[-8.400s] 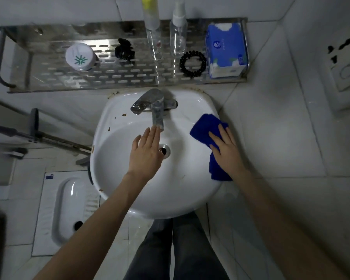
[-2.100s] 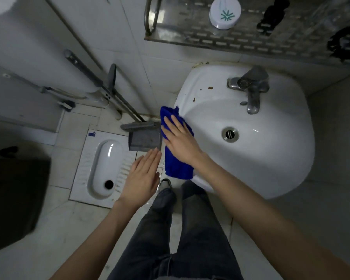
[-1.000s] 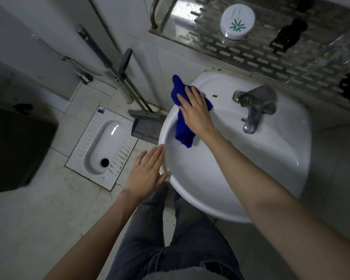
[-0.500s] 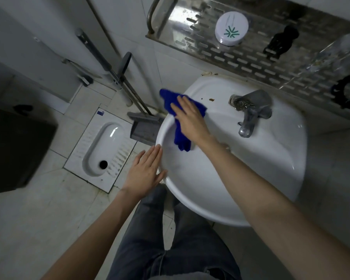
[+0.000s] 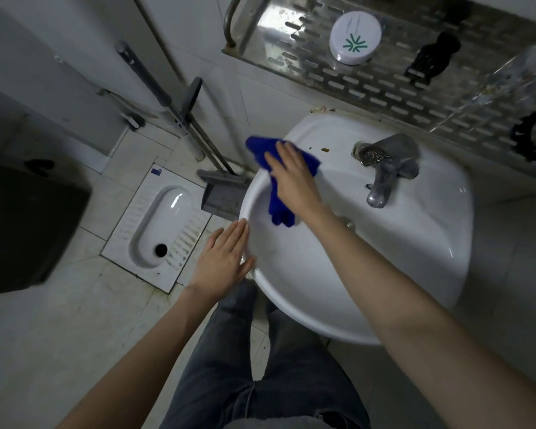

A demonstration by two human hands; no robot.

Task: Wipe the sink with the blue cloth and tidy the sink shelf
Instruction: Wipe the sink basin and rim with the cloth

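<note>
**Fig. 1. Flat-hand wipe at the sink's left rear rim**

The right hand (image 5: 294, 181) lies flat on the blue cloth (image 5: 279, 209), fingers straight and slightly spread, pressing the fabric against the rim of the sink (image 5: 430, 243) and not pinching it. The cloth is draped across the left rear rim. 1 end projects outward past the edge and the other hangs down into the basin. The left hand (image 5: 223, 258) is held flat with its fingers together, at the near-left outer edge of the sink. Its thumb appears to touch the rim, and it holds nothing.

Brown specks (image 5: 324, 149) sit on the ledge just beside the cloth, between it and the faucet (image 5: 384, 168). The wiping step is judged to be under way, and the shelf (image 5: 369, 88) not yet tidied. On it stand a white jar (image 5: 355, 40), a hair clip (image 5: 433, 54) and a hair tie (image 5: 532, 137).

Hazards:
1. Only palm pressure holds the cloth, so an outward stroke could slide it off the rim toward the dustpan (image 5: 222, 196) below.
2. A light pass may smear the specks rather than lift them.
3. A stroke carried too far right could strike the faucet.
</note>
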